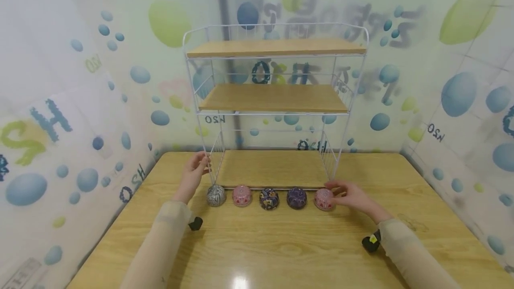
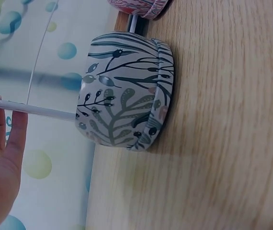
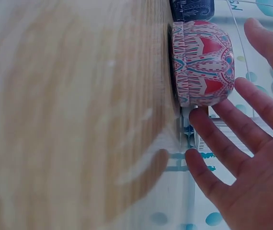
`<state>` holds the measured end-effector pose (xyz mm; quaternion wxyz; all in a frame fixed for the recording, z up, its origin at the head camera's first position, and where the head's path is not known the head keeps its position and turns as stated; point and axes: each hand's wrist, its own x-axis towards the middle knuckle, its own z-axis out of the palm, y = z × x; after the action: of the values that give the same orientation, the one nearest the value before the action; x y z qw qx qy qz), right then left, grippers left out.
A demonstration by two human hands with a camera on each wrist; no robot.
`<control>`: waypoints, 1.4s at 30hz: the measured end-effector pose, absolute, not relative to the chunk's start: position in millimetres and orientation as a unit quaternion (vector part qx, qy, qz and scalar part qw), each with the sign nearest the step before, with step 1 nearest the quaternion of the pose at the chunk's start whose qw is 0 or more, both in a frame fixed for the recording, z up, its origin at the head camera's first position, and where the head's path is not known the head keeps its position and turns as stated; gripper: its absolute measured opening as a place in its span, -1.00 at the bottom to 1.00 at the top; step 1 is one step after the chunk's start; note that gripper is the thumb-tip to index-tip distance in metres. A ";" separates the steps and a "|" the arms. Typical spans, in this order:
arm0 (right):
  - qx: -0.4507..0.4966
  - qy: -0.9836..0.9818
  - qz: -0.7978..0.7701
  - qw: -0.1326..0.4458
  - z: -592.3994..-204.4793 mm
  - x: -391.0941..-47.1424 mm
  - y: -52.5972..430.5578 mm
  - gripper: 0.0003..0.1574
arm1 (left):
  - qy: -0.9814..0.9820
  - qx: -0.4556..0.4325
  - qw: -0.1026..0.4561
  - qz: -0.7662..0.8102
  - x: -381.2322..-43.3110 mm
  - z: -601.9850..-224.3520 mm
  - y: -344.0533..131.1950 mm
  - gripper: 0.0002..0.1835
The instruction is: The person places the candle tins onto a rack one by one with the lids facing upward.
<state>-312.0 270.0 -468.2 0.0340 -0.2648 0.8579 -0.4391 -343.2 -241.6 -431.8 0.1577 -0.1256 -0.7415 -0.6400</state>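
Note:
My left hand (image 1: 196,165) is at the front left post of a white wire rack (image 1: 202,135). Its fingertips touch the thin rod (image 2: 40,110) in the left wrist view, fingers fairly straight. Below it sits a grey-and-white leaf-patterned round tin (image 1: 216,196). My right hand (image 1: 348,194) reaches around the pink patterned tin (image 1: 324,199) at the row's right end. In the right wrist view its fingers are spread, with fingertips right at the side of that tin (image 3: 206,64). Between the end tins stand another pink tin (image 1: 242,196), a dark floral tin (image 1: 269,199) and a purple tin (image 1: 296,198).
The rack has wooden shelves, including a top one (image 1: 277,47) and a middle one (image 1: 275,97). Its bottom shelf (image 1: 275,166) stands low on the wooden table (image 1: 281,244), just behind the tins. Walls with a bubble print (image 1: 168,23) surround the table's back and sides.

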 end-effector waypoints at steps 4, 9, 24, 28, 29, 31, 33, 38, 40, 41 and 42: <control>-0.267 0.857 -0.439 0.045 -469.2 -312.6 268.8 -0.35 | -0.743 -0.126 0.155 -0.639 -342.3 -431.8 -239.4 -0.65; -0.264 0.864 -0.426 0.052 -467.3 -312.1 266.1 -0.32 | -0.739 -0.127 0.158 -0.642 -343.9 -433.3 -239.1 -0.59; -0.261 0.875 -0.405 0.056 -462.9 -314.4 261.3 -0.31 | -0.732 -0.111 0.140 -0.657 -325.1 -410.1 -231.4 -0.70; -0.263 0.875 -0.402 0.054 -462.9 -314.3 260.8 -0.32 | -0.732 -0.113 0.140 -0.657 -325.3 -410.0 -231.5 -0.68; -0.263 0.875 -0.402 0.055 -462.8 -314.2 260.7 -0.33 | -0.732 -0.113 0.140 -0.657 -325.2 -410.0 -231.6 -0.69; -0.263 0.875 -0.403 0.058 -462.1 -313.7 260.7 -0.33 | -0.733 -0.111 0.141 -0.656 -324.7 -410.0 -231.3 -0.72; -0.261 0.874 -0.405 0.062 -461.4 -313.1 260.4 -0.34 | -0.733 -0.111 0.143 -0.655 -324.4 -410.3 -231.4 -0.78; -0.253 0.873 -0.410 0.075 -459.0 -311.5 259.4 -0.30 | -0.733 -0.118 0.147 -0.654 -323.8 -411.0 -231.9 -0.86; -0.248 0.873 -0.412 0.082 -458.5 -311.6 259.2 -0.27 | -0.732 -0.122 0.148 -0.653 -324.0 -411.1 -231.8 -0.85; -0.246 0.873 -0.411 0.085 -458.2 -311.7 259.1 -0.25 | -0.732 -0.124 0.149 -0.654 -324.2 -411.1 -231.7 -0.83; -0.245 0.874 -0.410 0.088 -458.2 -312.0 258.9 -0.24 | -0.731 -0.124 0.150 -0.654 -324.5 -411.0 -231.5 -0.83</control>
<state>-312.0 258.9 -458.2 0.0878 -0.2449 0.8744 -0.4096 -324.5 -231.5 -411.0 0.1498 -0.1243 -0.7313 -0.6537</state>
